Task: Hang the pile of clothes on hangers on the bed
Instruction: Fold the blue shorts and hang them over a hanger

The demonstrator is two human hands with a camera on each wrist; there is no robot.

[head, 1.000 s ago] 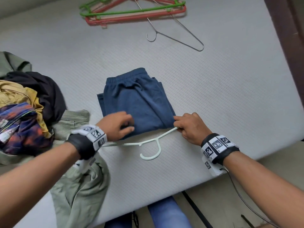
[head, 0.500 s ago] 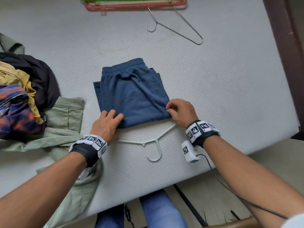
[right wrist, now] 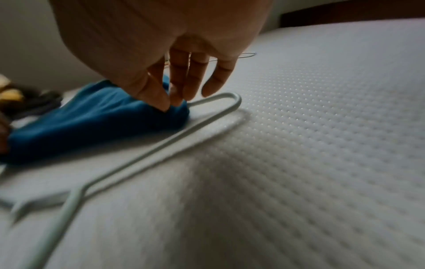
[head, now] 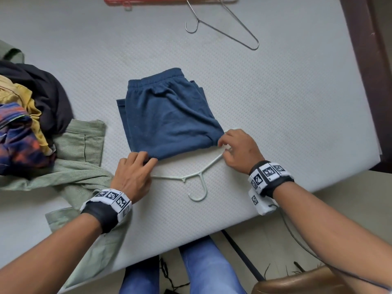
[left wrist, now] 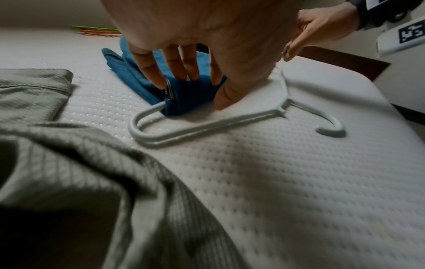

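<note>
Two hands: both on blue shorts (head: 167, 115)
Left hand (head: 133, 172): pinches near-left corner
Right hand (head: 239, 149): pinches near-right corner
White hanger (head: 197, 179): flat on bed (head: 286, 102), bar under shorts

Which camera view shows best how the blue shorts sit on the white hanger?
The left wrist view: the white hanger bar runs through the folded blue shorts by the left hand. The right wrist view shows the other end. The head view shows the whole layout, but hands cover both ends.
</note>
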